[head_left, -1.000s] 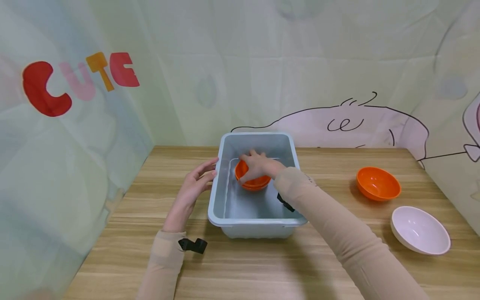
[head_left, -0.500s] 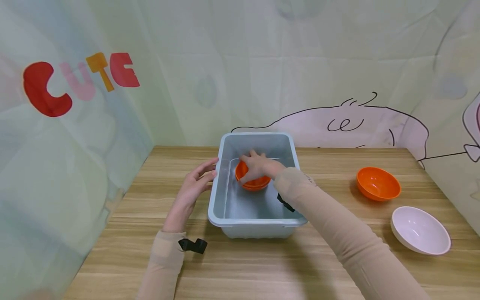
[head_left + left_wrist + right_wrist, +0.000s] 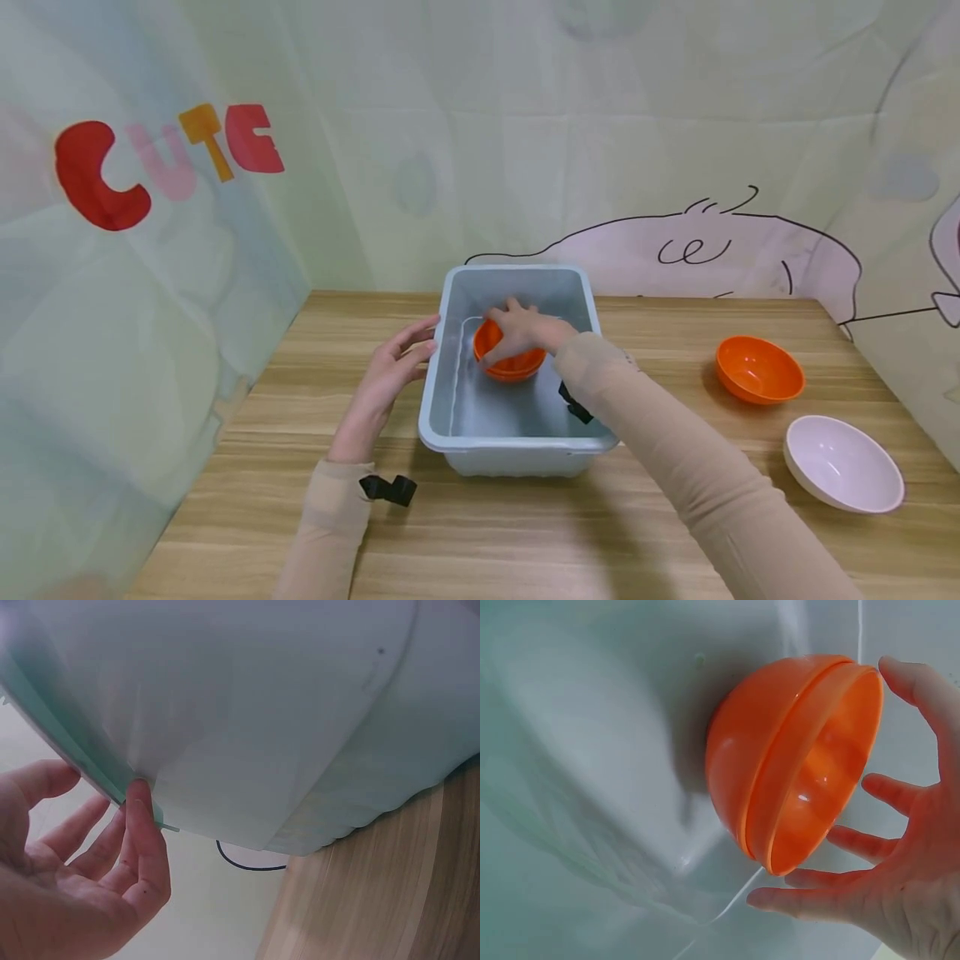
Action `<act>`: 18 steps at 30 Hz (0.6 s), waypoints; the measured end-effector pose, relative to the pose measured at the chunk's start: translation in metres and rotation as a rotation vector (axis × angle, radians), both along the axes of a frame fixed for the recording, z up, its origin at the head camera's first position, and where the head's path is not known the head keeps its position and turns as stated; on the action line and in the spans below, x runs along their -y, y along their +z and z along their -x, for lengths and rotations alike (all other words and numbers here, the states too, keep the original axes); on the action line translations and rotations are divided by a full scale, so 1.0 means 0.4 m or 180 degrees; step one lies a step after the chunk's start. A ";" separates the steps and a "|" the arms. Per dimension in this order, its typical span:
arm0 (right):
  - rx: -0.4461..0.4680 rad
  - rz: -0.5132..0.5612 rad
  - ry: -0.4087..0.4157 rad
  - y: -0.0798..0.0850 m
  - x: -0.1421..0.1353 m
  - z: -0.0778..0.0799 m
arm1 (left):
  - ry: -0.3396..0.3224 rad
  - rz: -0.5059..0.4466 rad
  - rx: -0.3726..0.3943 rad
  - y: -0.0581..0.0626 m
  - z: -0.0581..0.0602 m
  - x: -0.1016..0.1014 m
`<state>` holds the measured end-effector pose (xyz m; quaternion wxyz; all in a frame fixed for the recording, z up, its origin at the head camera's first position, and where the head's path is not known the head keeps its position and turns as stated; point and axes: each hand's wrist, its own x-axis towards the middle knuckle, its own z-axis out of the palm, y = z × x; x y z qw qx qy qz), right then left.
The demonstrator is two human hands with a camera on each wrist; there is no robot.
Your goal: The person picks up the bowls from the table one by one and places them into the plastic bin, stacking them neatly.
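Note:
Two nested orange bowls (image 3: 780,765) sit inside the light blue-grey plastic tub (image 3: 517,444). Over them, my right hand (image 3: 521,333) spreads its fingers around the upper bowl's rim. In the right wrist view the thumb tip (image 3: 889,667) is at one edge of the rim and the other fingers are spread along the opposite side, not curled round it. At the tub's left side, my left hand (image 3: 390,367) touches the outside of the rim with its fingertips. The left wrist view shows those fingers (image 3: 146,840) under the rim's lip, against the outer wall.
On the wooden table (image 3: 270,467), another orange bowl (image 3: 759,371) stands right of the tub. A white bowl (image 3: 843,462) is nearer, farther right. A printed cloth backdrop (image 3: 420,133) hangs behind the table and along its left side.
The head view has shifted very slightly. Both hands, the tub and the bowls keep their places, with no visible movement of the fingers.

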<state>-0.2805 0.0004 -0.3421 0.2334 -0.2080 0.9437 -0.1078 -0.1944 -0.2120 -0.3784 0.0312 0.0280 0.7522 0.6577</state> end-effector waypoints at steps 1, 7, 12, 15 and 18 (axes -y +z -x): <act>-0.0003 0.0014 -0.0004 0.001 -0.002 0.000 | 0.0002 -0.0007 0.0005 0.000 0.000 0.000; 0.0043 0.0255 -0.0077 0.011 -0.012 -0.002 | 0.0015 -0.0020 0.0058 0.002 0.001 -0.003; 0.0030 0.0400 -0.0113 0.024 -0.021 -0.006 | 0.0018 -0.0006 0.0061 0.003 0.003 -0.004; 0.0014 0.0431 -0.0115 0.033 -0.025 -0.010 | 0.0019 0.0008 0.0067 0.001 0.004 -0.004; -0.0007 0.0452 -0.0113 0.042 -0.027 -0.012 | 0.0008 0.0019 0.0057 0.000 0.004 -0.004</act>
